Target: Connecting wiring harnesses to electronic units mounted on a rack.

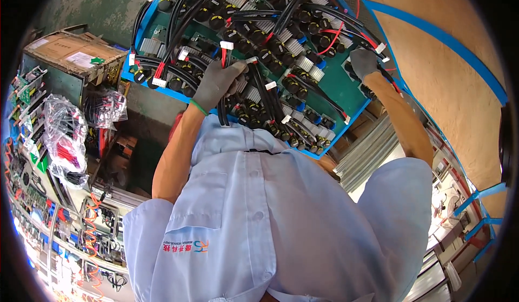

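My left hand [219, 83], in a grey glove, is closed around a bundle of black cables [223, 111]. A white connector [226, 45] on red and black wires stands up beside its fingers. My right hand [363, 64], gloved too, is curled at the right side of the blue-edged green tray [339, 97]. Its fingertips are hidden, with part of a circuit board [350, 70] beside them. Rows of circuit boards with dark round parts and silver heat sinks [296, 47] fill much of the tray, with cables draped over them.
A worn cardboard box [75, 53] stands at the left, near plastic-wrapped parts [66, 134]. At the right is a wooden board [432, 48] with blue tape [427, 27]. Metal strips [368, 149] lie below the tray's right corner. An orange coiled hose [92, 229] hangs at lower left.
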Demonstrator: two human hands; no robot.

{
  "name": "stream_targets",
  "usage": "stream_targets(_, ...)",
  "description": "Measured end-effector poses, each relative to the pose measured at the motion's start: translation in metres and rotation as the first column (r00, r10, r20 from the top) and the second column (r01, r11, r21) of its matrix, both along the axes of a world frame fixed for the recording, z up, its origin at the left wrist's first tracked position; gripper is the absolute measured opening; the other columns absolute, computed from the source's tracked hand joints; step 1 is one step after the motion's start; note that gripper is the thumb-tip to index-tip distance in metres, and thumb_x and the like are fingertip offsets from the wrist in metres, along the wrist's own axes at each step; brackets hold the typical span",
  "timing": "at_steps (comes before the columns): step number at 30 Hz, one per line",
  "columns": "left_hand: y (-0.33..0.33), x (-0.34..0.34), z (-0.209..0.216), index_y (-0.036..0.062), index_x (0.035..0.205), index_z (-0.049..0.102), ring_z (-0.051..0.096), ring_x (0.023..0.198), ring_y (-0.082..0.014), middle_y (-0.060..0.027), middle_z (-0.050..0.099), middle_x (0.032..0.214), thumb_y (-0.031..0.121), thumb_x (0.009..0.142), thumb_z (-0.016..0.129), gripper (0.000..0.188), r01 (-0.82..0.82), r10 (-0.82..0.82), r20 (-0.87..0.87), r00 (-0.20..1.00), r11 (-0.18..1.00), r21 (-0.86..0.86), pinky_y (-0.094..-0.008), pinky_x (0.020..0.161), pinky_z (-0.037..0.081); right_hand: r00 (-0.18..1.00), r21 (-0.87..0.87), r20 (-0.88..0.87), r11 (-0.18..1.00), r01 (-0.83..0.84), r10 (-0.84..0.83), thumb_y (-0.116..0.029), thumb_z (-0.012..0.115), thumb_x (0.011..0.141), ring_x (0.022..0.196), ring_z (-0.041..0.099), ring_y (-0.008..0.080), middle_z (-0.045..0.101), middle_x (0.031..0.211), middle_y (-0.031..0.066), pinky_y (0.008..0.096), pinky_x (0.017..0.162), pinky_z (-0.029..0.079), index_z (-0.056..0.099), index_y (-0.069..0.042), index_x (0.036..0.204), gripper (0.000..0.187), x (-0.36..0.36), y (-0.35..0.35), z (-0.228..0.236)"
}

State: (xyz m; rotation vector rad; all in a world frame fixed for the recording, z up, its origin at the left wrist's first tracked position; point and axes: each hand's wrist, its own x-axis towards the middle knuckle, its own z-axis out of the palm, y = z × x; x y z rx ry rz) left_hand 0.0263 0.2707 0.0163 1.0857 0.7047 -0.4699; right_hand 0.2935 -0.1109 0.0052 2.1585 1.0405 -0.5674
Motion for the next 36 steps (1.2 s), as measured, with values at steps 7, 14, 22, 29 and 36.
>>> stream_targets(7, 0.001, 0.003, 0.005, 0.0026, 0.081, 0.065, 0.046, 0.041, -0.0073, -0.0007, 0.054, 0.058, 0.026, 0.093, 0.06, 0.027, 0.015, -0.014, -0.056, 0.998, 1.0, 0.006, -0.026, 0.039, 0.033, 0.966, -0.004, -0.204, 0.987, -0.163, 0.159, -0.006, 0.061, 0.079, 0.087, 0.07, 0.0357, 0.07, 0.087, 0.021, 0.0447, 0.074, 0.057, 0.072, -0.001, 0.081, 0.012, 0.014, 0.005, 0.004)
stream_targets(14, -0.002, 0.003, 0.002, 0.0021, 0.081, 0.065, 0.047, 0.043, -0.0072, -0.0011, 0.055, 0.057, 0.025, 0.093, 0.06, 0.027, 0.003, 0.004, -0.148, 0.989, 0.999, 0.048, -0.0258, 0.039, 0.031, 0.926, 0.072, -0.323, 0.981, -0.181, 0.195, -0.003, 0.064, 0.073, 0.078, 0.069, 0.0393, 0.068, 0.078, 0.0212, 0.048, 0.067, 0.055, 0.07, -0.001, 0.076, 0.007, 0.031, 0.01, -0.006)
stream_targets(22, -0.003, -0.004, -0.001, 0.0022, 0.079, 0.062, 0.045, 0.042, -0.0084, -0.001, 0.053, 0.056, 0.027, 0.094, 0.062, 0.029, -0.061, 0.061, 0.005, 0.998, 0.998, 0.015, -0.0273, 0.04, 0.031, 0.958, 0.106, -0.121, 0.963, -0.247, 0.259, -0.009, 0.062, 0.079, 0.075, 0.07, 0.0324, 0.068, 0.08, 0.0162, 0.0419, 0.064, 0.056, 0.071, -0.002, 0.077, 0.012, 0.02, -0.02, -0.009)
stream_targets(29, -0.002, -0.005, -0.004, 0.0025, 0.077, 0.062, 0.048, 0.046, -0.0089, -0.0008, 0.055, 0.059, 0.032, 0.093, 0.064, 0.033, -0.03, 0.031, 0.046, 0.998, 1.0, -0.004, -0.0275, 0.042, 0.034, 0.996, 0.362, 0.041, 0.928, -0.084, 0.074, -0.013, 0.063, 0.077, 0.077, 0.07, 0.0331, 0.067, 0.077, 0.0131, 0.044, 0.064, 0.055, 0.072, -0.006, 0.082, 0.012, -0.031, 0.024, 0.027)
stream_targets(36, -0.043, 0.009, 0.053, 0.0034, 0.074, 0.062, 0.051, 0.049, -0.0091, -0.0002, 0.054, 0.056, 0.029, 0.091, 0.068, 0.032, 0.222, -0.233, 0.182, 0.955, 0.972, 0.08, -0.0288, 0.045, 0.037, 0.904, 0.867, -0.364, 0.274, 0.417, -0.224, -0.024, 0.063, 0.094, 0.08, 0.07, 0.0286, 0.071, 0.1, 0.0137, 0.0368, 0.071, 0.055, 0.066, -0.005, 0.119, 0.031, -0.162, 0.104, 0.121)
